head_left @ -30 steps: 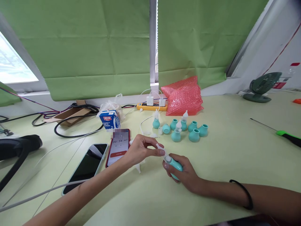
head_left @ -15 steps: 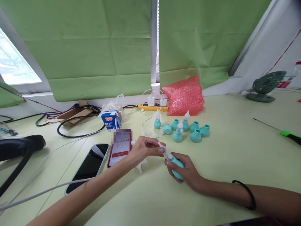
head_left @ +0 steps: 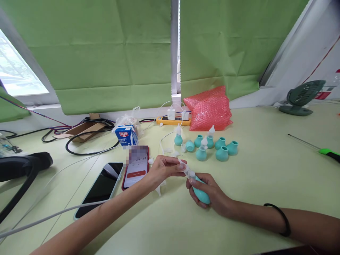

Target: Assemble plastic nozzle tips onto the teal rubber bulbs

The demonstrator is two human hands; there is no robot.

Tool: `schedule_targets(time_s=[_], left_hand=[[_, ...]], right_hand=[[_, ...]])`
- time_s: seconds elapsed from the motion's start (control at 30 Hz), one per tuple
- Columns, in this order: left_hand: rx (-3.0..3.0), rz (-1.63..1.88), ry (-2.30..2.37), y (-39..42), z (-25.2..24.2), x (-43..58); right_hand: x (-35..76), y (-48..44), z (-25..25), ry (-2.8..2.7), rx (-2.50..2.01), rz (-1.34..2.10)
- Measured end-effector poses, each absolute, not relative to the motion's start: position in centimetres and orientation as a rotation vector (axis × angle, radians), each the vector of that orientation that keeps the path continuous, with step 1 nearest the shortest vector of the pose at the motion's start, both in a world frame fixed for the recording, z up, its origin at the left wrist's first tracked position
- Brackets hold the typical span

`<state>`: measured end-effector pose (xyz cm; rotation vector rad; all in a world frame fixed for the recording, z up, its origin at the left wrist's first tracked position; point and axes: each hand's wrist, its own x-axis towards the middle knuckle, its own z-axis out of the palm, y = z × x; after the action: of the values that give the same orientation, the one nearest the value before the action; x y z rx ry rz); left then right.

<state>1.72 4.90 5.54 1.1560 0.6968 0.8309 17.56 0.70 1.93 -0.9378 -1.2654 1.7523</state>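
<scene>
My right hand [head_left: 214, 193] is wrapped round a teal squeeze bulb [head_left: 202, 195], its neck pointing up and to the left. Between thumb and fingers my left hand [head_left: 162, 170] pinches a clear nozzle tip [head_left: 187, 171], which meets a whitish piece at the neck of the bulb. Whether the nozzle is fully seated, I cannot tell. Beyond my hands stand several more teal bulbs; one upright bulb [head_left: 201, 154] has a clear tip on it, while another bulb [head_left: 222, 153] has a bare round mouth. Loose clear nozzle parts [head_left: 158, 190] lie partly behind my left wrist.
To the left are a phone with a running timer [head_left: 136, 170], a dark-screened phone [head_left: 102, 186] and a blue milk carton [head_left: 126, 135]. A yellow power strip [head_left: 170, 121] and pink bubble wrap [head_left: 211, 113] lie at the back. A screwdriver [head_left: 325, 151] and small fan [head_left: 300, 97] are on the right.
The teal bulb in my right hand has shifted slightly down and to the right. My left hand keeps its pinch on the nozzle tip, almost in place.
</scene>
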Motion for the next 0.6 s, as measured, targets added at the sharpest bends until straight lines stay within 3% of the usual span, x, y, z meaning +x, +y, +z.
schedule_targets(time_s=[0.2, 0.6], left_hand=[[1.159, 0.859, 0.705, 4.9, 5.4, 1.8], [1.666, 0.836, 0.771, 3.2, 6.4, 2.5]], right_hand=[[17.8, 1.1, 1.7, -1.229, -0.858, 1.877], [17.9, 0.9, 2.2, -1.526, -0.771, 1.416]])
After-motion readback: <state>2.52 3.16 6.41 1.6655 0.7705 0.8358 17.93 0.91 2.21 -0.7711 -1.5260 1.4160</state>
